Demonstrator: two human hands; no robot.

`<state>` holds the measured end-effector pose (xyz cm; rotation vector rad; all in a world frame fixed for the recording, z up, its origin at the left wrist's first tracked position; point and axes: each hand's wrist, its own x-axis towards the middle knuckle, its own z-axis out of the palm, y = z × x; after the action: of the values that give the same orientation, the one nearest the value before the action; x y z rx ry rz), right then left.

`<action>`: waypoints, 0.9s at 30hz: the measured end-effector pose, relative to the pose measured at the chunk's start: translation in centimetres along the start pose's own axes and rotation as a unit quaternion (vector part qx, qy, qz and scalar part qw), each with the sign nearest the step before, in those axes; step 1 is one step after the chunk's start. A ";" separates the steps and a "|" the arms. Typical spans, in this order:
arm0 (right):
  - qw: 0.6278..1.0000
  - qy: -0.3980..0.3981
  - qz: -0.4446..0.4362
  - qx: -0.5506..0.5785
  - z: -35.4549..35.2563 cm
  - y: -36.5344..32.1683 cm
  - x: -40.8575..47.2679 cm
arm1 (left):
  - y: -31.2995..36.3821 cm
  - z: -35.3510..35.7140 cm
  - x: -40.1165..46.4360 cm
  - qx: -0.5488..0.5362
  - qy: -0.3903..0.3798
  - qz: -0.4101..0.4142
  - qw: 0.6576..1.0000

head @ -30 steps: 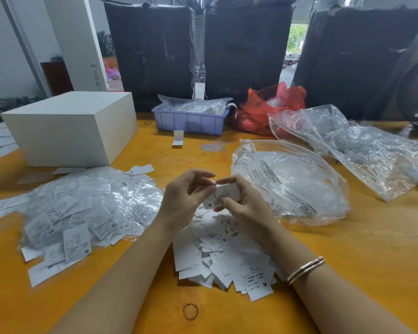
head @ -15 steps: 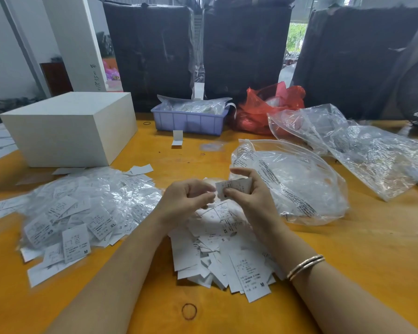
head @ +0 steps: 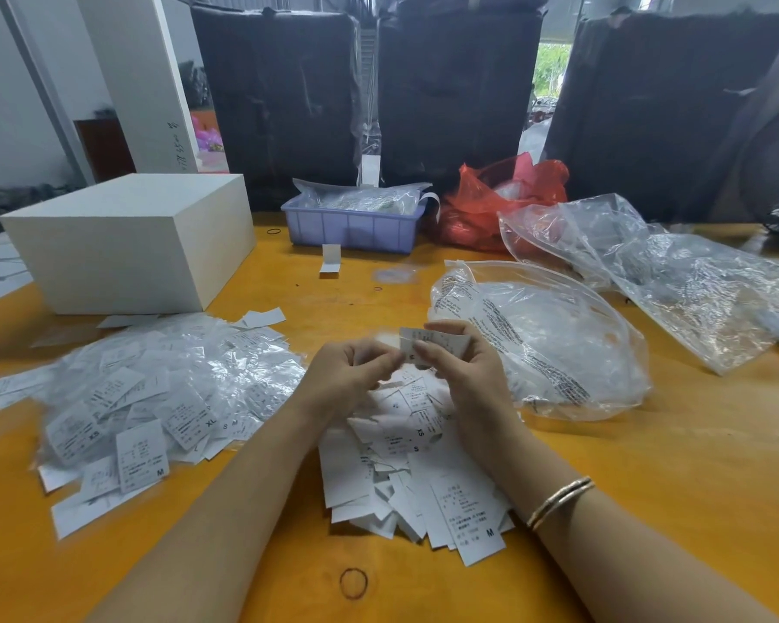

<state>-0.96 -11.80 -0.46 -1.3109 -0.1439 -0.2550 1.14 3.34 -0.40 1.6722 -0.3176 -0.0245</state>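
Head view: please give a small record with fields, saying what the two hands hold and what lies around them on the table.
Held thing: white printed label
Right hand: pinches the label
Left hand: fingers curled at the label's left edge; grip unclear
Under the hands: pile of loose labels
Left side: heap of labels in clear film
Right side: clear plastic bag
Far side: white box, blue tray
Surface: orange table

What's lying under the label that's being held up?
A heap of loose white size labels on the yellow table, under the label the right hand pinches. The heap's lower layers and the table beneath are covered.
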 end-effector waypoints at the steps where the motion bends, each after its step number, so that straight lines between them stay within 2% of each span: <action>1: 1.000 -0.008 0.001 -0.007 -0.1 -0.1 0.0 | 0.0 0.0 0.0 -0.007 0.005 0.003 1.000; 6: 0.997 -0.062 0.005 -0.049 -0.3 -0.3 -0.1 | 0.2 0.1 0.0 -0.067 0.040 0.005 0.997; 14: 0.997 -0.062 0.005 -0.051 -0.6 -0.4 0.0 | 0.2 0.2 0.0 -0.098 0.071 -0.014 0.993; 27: 0.997 -0.034 -0.017 -0.065 -0.3 -0.1 -0.1 | 0.0 0.4 0.1 -0.120 0.064 -0.028 0.990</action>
<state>-1.04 -12.08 -0.49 -1.4485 -0.2096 -0.2513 1.14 2.90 -0.47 1.4354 -0.1633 0.0022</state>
